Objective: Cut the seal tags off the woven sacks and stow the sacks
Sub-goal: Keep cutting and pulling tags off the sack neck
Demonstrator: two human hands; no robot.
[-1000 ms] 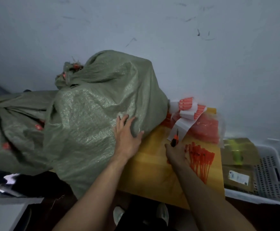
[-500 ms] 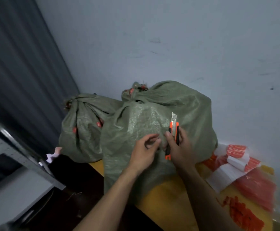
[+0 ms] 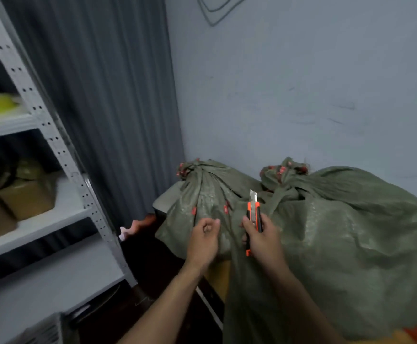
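Two woven sacks: near sack [image 3: 339, 244] at 3 o'clock, far sack [image 3: 202, 194] at 12. Right hand [image 3: 262, 240] grips utility knife [image 3: 253, 219], blade up; left hand [image 3: 203, 240] loosely curled, holding nothing.

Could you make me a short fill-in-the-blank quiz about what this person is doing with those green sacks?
1. The utility knife with its blade out is held in the person's ____ hand.
2. The number of tied green sacks in view is ____.
3. The seal tags bunched at the sack necks are coloured ____.
4. The metal shelving stands to the ____ of the sacks.

Missing words: right; two; red; left
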